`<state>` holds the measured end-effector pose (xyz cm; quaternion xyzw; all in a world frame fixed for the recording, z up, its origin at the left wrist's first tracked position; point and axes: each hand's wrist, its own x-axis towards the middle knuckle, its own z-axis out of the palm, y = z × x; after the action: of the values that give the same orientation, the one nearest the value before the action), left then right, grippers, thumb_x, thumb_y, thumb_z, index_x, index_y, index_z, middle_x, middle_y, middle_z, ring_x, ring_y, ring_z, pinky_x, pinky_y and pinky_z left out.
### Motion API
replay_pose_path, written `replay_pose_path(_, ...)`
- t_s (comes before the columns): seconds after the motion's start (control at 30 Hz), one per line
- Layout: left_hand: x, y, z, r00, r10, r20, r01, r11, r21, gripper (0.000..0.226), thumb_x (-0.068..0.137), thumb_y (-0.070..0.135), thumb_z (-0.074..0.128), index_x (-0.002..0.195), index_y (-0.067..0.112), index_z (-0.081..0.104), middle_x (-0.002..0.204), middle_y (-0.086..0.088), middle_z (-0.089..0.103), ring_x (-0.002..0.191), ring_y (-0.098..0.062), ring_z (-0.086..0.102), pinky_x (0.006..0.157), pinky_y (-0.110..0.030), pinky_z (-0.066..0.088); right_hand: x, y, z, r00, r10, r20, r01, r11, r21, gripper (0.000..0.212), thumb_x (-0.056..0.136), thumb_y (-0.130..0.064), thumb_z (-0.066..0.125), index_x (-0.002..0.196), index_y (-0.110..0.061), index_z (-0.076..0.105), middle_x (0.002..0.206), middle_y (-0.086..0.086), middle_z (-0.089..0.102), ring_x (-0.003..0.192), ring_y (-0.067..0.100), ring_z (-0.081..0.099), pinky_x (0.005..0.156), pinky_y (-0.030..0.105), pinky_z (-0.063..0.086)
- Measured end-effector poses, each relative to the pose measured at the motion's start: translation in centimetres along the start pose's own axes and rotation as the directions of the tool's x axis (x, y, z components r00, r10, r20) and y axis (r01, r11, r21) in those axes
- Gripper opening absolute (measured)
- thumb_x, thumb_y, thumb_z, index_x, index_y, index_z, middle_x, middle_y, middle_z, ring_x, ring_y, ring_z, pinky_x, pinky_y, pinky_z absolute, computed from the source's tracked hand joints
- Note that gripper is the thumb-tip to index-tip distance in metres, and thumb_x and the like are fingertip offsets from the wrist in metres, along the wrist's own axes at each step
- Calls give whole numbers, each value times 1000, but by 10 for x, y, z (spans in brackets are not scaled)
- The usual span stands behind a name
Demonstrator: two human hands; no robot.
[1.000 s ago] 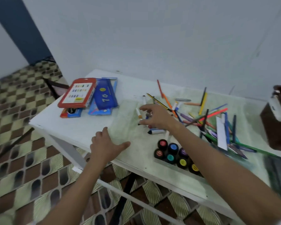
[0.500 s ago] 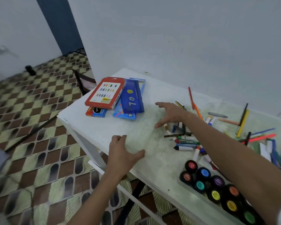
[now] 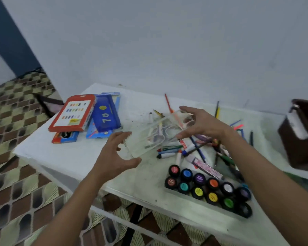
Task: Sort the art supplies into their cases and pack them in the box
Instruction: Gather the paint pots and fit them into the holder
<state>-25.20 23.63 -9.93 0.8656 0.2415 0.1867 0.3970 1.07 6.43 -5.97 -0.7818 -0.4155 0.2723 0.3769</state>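
A clear plastic case [image 3: 150, 137] hangs tilted just above the white table [image 3: 64, 157]. My left hand [image 3: 114, 154] grips its near corner between thumb and curled fingers. At the far end my right hand [image 3: 202, 124] holds the case between spread fingers and thumb. Behind and under it lies a loose pile of pens, pencils and markers [image 3: 188, 148]. A red flat case [image 3: 73, 113] and a blue case [image 3: 105, 116] are stacked on other packs at the table's left. Paint pots [image 3: 208, 189] with coloured lids stand in a clear tray at the front right.
A dark brown box [image 3: 302, 132] stands at the table's right edge. A small orange pack [image 3: 66, 136] pokes out under the red case. The wall runs close behind the table. Patterned floor tiles [image 3: 16, 174] lie to the left and below.
The clear case lay flat on the table under my hands before. Now both hands have taken hold of it and raised it, tilted, off the surface.
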Motion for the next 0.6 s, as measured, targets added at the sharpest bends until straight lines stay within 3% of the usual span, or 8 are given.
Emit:
replay_pose_path(0.17, 23, 26, 33, 987, 123, 101, -110, 986, -121, 89, 50, 50, 78, 131, 43, 42, 122, 22, 56, 105, 4, 53, 81, -13, 43, -91, 35, -32, 964, 103, -247, -78, 991, 108, 109, 53, -22, 93, 147, -20, 36, 138, -6, 48, 111, 12, 57, 91, 20, 44)
replay_pose_path(0.27, 29, 39, 57, 958, 187, 219, -150, 973, -175, 90, 54, 41, 82, 135, 41, 43, 127, 19, 57, 110, 3, 55, 87, -17, 45, -145, 55, -37, 911, 143, -386, -94, 985, 143, 105, 42, -37, 94, 136, -26, 49, 131, -8, 52, 105, 4, 58, 93, 24, 48)
replay_pose_path(0.4, 29, 45, 76, 908, 224, 353, -151, 963, -223, 89, 53, 41, 81, 133, 48, 44, 128, 26, 55, 113, 5, 53, 90, -26, 47, -208, 71, -27, 875, 194, -443, -124, 975, 183, 93, 44, -31, 94, 129, -26, 56, 128, -8, 56, 88, 3, 57, 72, 20, 51)
replay_pose_path(0.5, 22, 44, 78, 859, 244, 451, -161, 964, -214, 89, 61, 30, 86, 134, 52, 40, 128, 31, 53, 114, 9, 51, 89, -25, 44, -240, 78, -8, 848, 225, -480, -168, 973, 159, 93, 43, -39, 93, 129, -26, 57, 125, -13, 56, 89, 1, 57, 66, 15, 48)
replay_pose_path(0.6, 12, 36, 76, 824, 242, 512, -172, 968, -181, 93, 62, 24, 88, 134, 55, 37, 127, 34, 53, 114, 10, 50, 90, -24, 42, -256, 83, 16, 837, 249, -487, -225, 968, 108, 93, 43, -49, 91, 128, -33, 57, 123, -20, 54, 99, 1, 56, 71, 11, 45)
